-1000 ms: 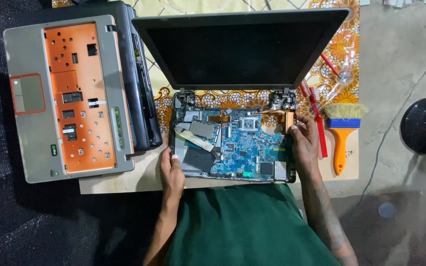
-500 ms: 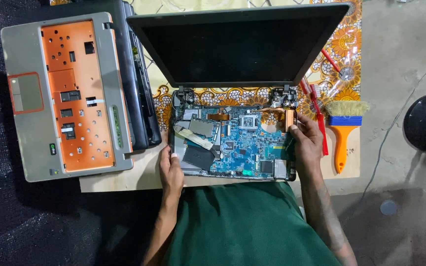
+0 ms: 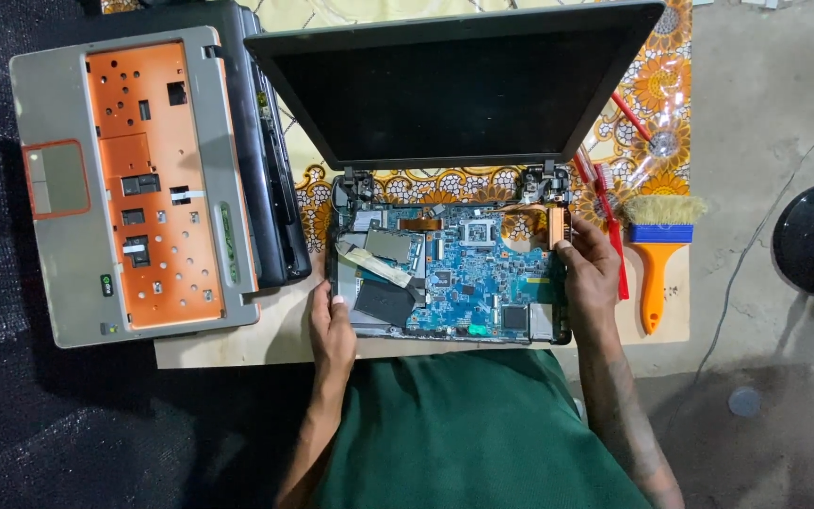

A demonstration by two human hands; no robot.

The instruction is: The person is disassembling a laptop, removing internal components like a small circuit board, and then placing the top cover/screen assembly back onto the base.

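1. On the wooden board (image 3: pixel 237 351), head view: opened laptop base (image 3: pixel 449 273), blue circuit board exposed, dark screen (image 3: pixel 454 85) standing behind it.
2. Left hand (image 3: pixel 332 325): fingers curled together, gripping the base's left edge.
3. Right hand (image 3: pixel 591 278): fingers together along the right edge, fingertips by the copper part (image 3: pixel 556 226).
4. Left: grey-orange palmrest cover (image 3: pixel 134 188), face down.
5. Right: orange-handled brush (image 3: pixel 657 250), red toothbrush (image 3: pixel 610 226).

Wooden board (image 3: pixel 266 335) under patterned cloth (image 3: pixel 657 90), laptop (image 3: pixel 449 269), brush (image 3: pixel 657 250).
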